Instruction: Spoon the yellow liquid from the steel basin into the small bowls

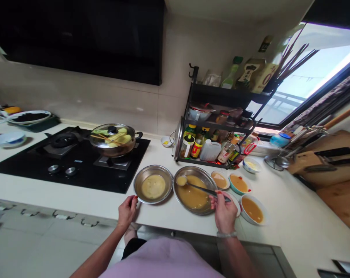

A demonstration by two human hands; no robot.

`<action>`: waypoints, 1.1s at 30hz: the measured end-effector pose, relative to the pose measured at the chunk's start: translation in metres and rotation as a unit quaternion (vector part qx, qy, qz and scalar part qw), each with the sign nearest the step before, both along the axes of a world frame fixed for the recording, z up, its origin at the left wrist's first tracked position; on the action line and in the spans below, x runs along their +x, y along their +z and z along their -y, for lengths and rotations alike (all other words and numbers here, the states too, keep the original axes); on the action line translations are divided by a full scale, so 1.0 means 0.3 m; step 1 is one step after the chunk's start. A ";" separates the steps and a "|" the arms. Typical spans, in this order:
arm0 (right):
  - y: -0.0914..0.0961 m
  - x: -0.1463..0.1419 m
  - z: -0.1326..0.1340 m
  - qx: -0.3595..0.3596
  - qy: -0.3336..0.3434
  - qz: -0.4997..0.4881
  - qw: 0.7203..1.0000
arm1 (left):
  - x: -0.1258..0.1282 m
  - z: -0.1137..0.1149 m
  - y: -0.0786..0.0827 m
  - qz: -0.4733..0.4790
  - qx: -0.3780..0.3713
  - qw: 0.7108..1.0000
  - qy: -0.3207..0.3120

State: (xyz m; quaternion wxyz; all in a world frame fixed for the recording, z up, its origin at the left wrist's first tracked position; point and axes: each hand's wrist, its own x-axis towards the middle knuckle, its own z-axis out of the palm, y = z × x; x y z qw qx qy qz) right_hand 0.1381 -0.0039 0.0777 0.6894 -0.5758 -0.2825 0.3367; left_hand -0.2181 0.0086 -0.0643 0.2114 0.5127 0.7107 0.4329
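My right hand (225, 212) is wrapped round the dark handle of a ladle (205, 190). Its round head, with pale yellowish liquid in it, is over the left side of a steel bowl (175, 193) of yellow-brown liquid. To the left stands a second steel bowl (170, 188), with a smaller amount of paler liquid. My left hand (127, 211) is closed at that bowl's lower left rim, fingertips pinching the edge. Beside my right hand is a pale bowl (236, 204), mostly hidden. More small bowls of orange-brown liquid, such as a white one (247, 218), sit to the right.
A lidded pan (114, 148) with pale green pieces inside stands on the black gas hob (90, 177). Behind the bowls, a dark rack (229, 94) holds bottles and jars. A knife block (305, 160) stands far right, by the window. White counter (290, 216) runs along the right.
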 end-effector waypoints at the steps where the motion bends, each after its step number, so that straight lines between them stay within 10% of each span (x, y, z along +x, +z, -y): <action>1: 0.005 -0.017 -0.007 0.003 0.009 -0.003 1.000 | 0.000 0.000 0.000 -0.001 0.003 1.000 -0.001; 9: -0.041 -0.173 -0.021 0.050 0.126 0.092 0.987 | 0.008 0.003 0.006 0.009 0.002 1.000 -0.002; 17: -0.048 -0.135 0.026 0.187 0.210 0.333 0.900 | -0.004 0.000 0.003 0.014 -0.011 1.000 0.004; 25: -0.102 0.032 0.026 0.040 0.053 0.335 0.940 | -0.025 -0.013 -0.037 0.002 -0.020 1.000 -0.001; 33: -0.139 0.055 0.009 -0.052 -0.014 0.078 0.995 | -0.011 -0.006 0.001 0.001 -0.008 1.000 -0.002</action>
